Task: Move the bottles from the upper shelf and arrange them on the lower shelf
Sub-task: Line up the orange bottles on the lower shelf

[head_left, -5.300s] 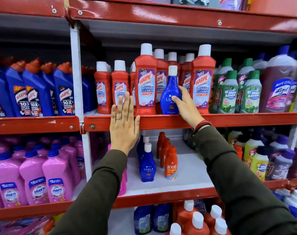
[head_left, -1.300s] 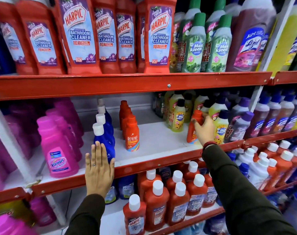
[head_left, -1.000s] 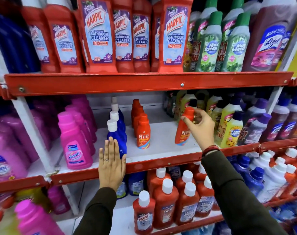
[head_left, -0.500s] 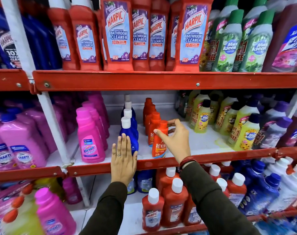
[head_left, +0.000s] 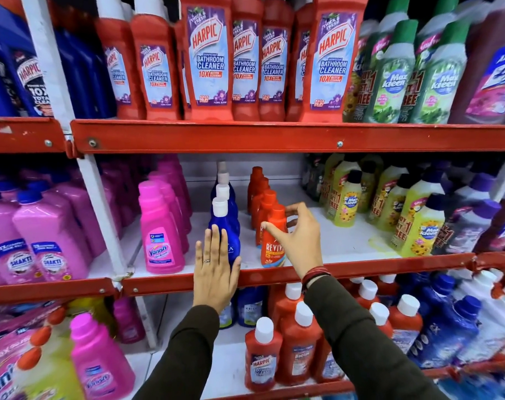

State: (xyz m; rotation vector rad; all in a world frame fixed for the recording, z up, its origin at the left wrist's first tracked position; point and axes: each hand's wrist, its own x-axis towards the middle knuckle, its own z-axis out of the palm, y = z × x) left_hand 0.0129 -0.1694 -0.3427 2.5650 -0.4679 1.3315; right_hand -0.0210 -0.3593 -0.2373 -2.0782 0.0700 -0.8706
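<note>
The right hand [head_left: 299, 241] is spread wide, thumb and fingers curved loosely around the front orange bottle [head_left: 273, 243] without gripping it. That bottle stands upright on the lower shelf [head_left: 361, 271], heading a row of orange bottles behind it. The left hand [head_left: 215, 272] lies flat and open against the shelf's red edge, its fingers in front of the blue bottle [head_left: 225, 226], just left of the orange one.
</note>
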